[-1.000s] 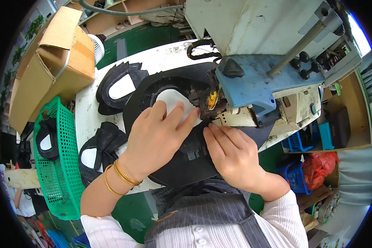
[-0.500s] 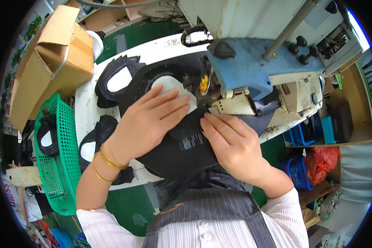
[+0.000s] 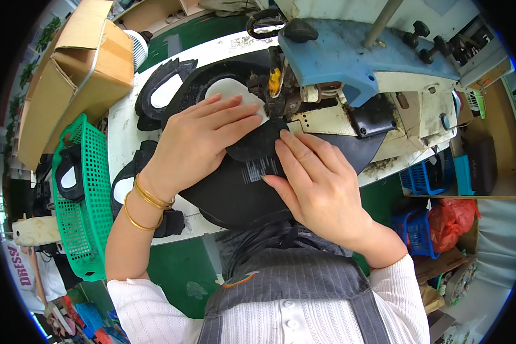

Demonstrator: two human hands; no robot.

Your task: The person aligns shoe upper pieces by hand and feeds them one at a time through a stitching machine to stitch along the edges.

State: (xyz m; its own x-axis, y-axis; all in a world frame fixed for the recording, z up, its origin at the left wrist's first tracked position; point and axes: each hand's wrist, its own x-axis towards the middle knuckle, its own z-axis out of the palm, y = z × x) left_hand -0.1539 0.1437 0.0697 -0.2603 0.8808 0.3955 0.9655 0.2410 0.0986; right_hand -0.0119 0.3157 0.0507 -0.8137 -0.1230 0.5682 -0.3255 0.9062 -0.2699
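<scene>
Left hand [image 3: 194, 143]: palm down, fingers long and slightly parted, laid over the white insert [image 3: 226, 88] without pinching; I would rate light, flat pressure best here, enough to stop a skid but not to drag. Right hand [image 3: 322, 179]: fingers side by side, thumb set apart from them, fingertips on the edge of the black layered piece [image 3: 257, 141]; as I judge it, this hand should steer, turning the curve in small amounts while the left carries the bulk. The piece itself: lying just on the near side of the machine's dark foot assembly [image 3: 275, 106], white insert uppermost, partly hidden under the left hand. I would hold all fingertips clear of that foot and smooth any fold before it reaches there. Beneath: a broad black work board [image 3: 229, 200], bare enough for sliding. Beyond the foot: a pale metal plate [image 3: 324, 125] and a blue machine cover [image 3: 332, 63]. Leftward: a similar black piece [image 3: 146, 106] on the white table [image 3: 120, 123]; farther out, a green basket [image 3: 92, 252].
</scene>
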